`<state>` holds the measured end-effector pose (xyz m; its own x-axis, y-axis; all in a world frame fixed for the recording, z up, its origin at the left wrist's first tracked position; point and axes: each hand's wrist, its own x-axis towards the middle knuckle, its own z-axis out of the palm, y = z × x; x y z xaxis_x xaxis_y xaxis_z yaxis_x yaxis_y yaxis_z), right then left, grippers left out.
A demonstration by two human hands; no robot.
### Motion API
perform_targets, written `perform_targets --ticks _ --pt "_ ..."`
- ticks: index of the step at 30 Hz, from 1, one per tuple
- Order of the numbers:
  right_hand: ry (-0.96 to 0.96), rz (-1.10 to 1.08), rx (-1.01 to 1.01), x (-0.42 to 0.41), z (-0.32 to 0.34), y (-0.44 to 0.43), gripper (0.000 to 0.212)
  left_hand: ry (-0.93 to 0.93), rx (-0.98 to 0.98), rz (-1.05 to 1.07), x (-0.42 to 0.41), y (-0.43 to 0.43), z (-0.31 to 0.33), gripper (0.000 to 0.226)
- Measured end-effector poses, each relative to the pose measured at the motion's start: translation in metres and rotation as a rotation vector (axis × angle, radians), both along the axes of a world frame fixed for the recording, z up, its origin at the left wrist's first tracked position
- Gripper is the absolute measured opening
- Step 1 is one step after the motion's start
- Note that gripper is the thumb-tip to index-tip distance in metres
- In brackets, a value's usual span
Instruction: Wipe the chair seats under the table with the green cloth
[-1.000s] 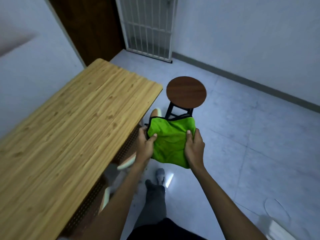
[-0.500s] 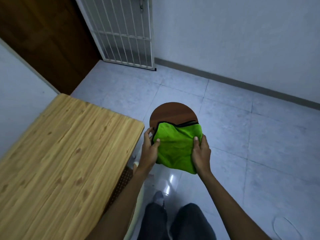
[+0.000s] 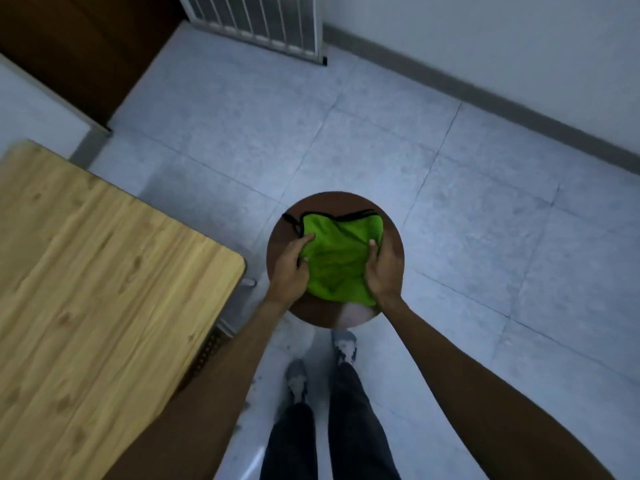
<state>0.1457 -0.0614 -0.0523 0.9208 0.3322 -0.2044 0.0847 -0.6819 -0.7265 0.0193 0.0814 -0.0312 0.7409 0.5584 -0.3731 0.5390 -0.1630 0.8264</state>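
Observation:
A round dark brown stool seat (image 3: 313, 313) stands on the tiled floor straight below me. The green cloth (image 3: 337, 259), with a black edge along its far side, lies bunched over the middle of the seat. My left hand (image 3: 290, 268) grips the cloth's left edge with thumb on top. My right hand (image 3: 382, 268) grips its right edge. Both hands sit over the seat, and whether the cloth rests on the seat or hangs just above it is unclear. The stool's legs are hidden under the seat.
A light wooden table (image 3: 97, 292) fills the left, its rounded corner close to the stool. My two feet (image 3: 322, 362) stand just behind the stool. A white metal grille (image 3: 263, 19) and a dark wooden door (image 3: 79, 46) are at the back; a wall with grey skirting (image 3: 485, 95) runs right.
I have stepped up to the stool and look more steeply down, so the seat now lies directly under my hands. Both hands keep hold of the cloth, lowered over the seat.

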Motion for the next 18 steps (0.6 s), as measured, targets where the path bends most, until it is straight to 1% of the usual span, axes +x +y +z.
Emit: perform_targets --ticks 2,4,8,11,14,15,16,18 --pt "-0.056 -0.016 -0.127 0.002 -0.015 0.003 0.037 0.067 0.038 -0.025 0.001 -0.003 -0.013 0.051" --pt "-0.116 0.006 -0.236 0.001 -0.021 0.006 0.038 0.110 0.089 -0.051 -0.001 -0.006 -0.019 0.052" --pt "-0.088 0.050 -0.404 -0.002 -0.013 0.002 0.052 0.227 0.195 -0.117 -0.009 -0.016 -0.018 0.055" --pt "-0.069 0.088 -0.476 -0.006 0.003 -0.001 0.060 0.301 0.193 -0.184 -0.017 -0.011 -0.006 0.056" --pt "-0.123 0.110 -0.592 -0.007 0.028 0.005 0.071 0.311 0.137 -0.149 -0.035 0.005 0.019 0.065" --pt "-0.150 0.133 -0.610 -0.008 0.043 0.008 0.073 0.293 0.147 -0.132 -0.041 0.008 0.032 0.066" --pt "-0.185 0.168 -0.604 -0.014 0.055 0.014 0.073 0.275 0.158 -0.097 -0.050 0.013 0.045 0.066" --pt "-0.187 0.260 -0.552 -0.027 0.085 0.035 0.072 0.243 0.181 -0.013 -0.070 0.029 0.066 0.065"
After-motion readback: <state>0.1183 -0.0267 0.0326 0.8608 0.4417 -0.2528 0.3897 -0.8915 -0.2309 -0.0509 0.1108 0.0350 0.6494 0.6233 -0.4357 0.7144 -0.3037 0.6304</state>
